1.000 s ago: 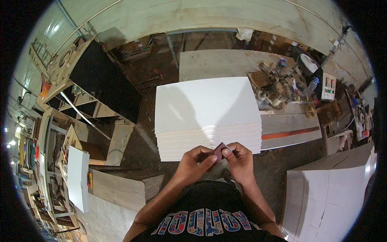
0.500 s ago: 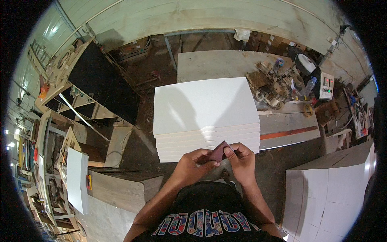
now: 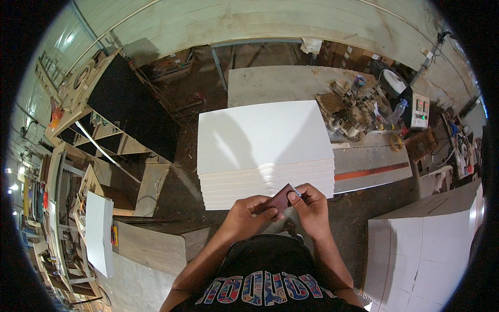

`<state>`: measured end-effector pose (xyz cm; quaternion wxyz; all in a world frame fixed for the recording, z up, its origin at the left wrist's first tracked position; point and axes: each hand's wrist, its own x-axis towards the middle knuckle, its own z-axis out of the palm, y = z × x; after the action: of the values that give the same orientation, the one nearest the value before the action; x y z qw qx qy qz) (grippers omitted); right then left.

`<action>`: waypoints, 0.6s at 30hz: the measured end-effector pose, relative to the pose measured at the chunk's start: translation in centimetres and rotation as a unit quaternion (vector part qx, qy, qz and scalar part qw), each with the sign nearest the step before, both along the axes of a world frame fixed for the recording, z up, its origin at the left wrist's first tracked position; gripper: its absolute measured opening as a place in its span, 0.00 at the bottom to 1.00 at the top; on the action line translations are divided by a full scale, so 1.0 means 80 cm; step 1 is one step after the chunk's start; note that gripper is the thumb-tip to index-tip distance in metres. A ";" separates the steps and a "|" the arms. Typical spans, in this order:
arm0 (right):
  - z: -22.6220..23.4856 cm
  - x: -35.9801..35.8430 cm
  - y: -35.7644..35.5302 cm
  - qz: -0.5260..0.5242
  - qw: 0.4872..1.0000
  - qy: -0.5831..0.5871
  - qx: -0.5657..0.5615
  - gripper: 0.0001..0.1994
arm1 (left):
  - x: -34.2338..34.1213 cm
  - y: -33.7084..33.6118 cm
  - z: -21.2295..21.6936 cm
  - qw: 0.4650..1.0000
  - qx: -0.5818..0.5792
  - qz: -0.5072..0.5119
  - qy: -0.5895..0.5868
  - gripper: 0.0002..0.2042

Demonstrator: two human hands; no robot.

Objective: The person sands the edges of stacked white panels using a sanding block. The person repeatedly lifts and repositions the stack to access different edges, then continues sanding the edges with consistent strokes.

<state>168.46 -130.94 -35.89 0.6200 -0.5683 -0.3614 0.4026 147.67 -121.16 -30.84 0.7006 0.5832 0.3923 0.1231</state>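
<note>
Close in front of my body, both hands pinch a small reddish-brown piece of sandpaper (image 3: 279, 203), which looks folded. My left hand (image 3: 249, 212) grips its left end between thumb and fingers. At the upper right end my right hand (image 3: 310, 203) is closed on it, the thumb pressing its face. A bit of pale, bluish backing shows by the right thumb. Just beyond my hands lies a stack of several white boards (image 3: 265, 138), their front edges stepped one below another. The hands are held near the stack's front edge.
Behind the stack is a worktable (image 3: 275, 80) bearing a dusty machine (image 3: 356, 112) and a control box (image 3: 420, 110) with lit buttons. White panels (image 3: 410, 255) stand at right. A black-faced wooden frame (image 3: 130, 99) and a white board (image 3: 99, 234) are at left.
The sandpaper has been turned slightly between my fingers, so more of its face and its pale backing show. My hands stay almost in place.
</note>
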 end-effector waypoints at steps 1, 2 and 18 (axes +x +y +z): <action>0.001 0.001 0.000 0.000 1.000 0.000 0.001 0.08 | 0.000 0.000 0.001 1.000 -0.010 0.002 0.009 0.12; 0.002 0.001 -0.001 0.001 1.000 0.000 0.001 0.08 | -0.001 0.000 0.002 1.000 0.004 -0.004 0.003 0.13; 0.017 -0.006 -0.002 0.097 0.995 -0.040 0.002 0.03 | 0.001 0.006 -0.013 0.970 0.236 0.056 -0.026 0.11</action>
<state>167.94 -131.06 -34.52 0.5642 -0.5453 -0.4398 0.4370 147.74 -120.71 -31.86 0.5451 0.7055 0.3663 0.2662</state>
